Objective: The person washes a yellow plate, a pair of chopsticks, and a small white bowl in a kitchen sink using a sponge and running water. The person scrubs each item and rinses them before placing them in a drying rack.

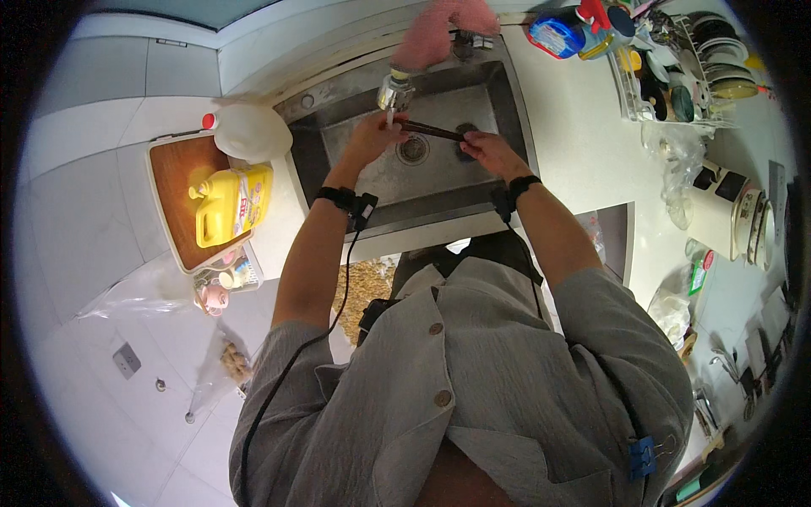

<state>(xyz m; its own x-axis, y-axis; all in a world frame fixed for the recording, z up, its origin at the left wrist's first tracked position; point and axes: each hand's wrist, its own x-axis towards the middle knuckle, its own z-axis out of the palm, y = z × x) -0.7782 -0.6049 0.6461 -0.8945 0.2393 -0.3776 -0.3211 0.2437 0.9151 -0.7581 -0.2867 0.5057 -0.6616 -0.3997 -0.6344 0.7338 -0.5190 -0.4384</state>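
Both my hands hold dark chopsticks (432, 130) over a stainless steel sink (374, 171). My left hand (372, 138) grips one end, right under the faucet spout (396, 94), where water seems to run onto the fingers. At the other end, the fingers of my right hand (491, 152) close around the sticks. How many sticks there are cannot be told. Below them is the round drain strainer (413, 149). A dark oval shape (467, 141), partly behind my right hand, lies on the sink floor. A pink cloth (426, 38) covers part of the faucet.
Left of the sink stand a large translucent jug (253, 132) with a red cap and a yellow detergent jug (233, 206), beside a brown tray (180, 165). Spray bottles (557, 37) and a dish rack (633, 114) with dishes occupy the back right. A white canister (716, 212) stands on the right.
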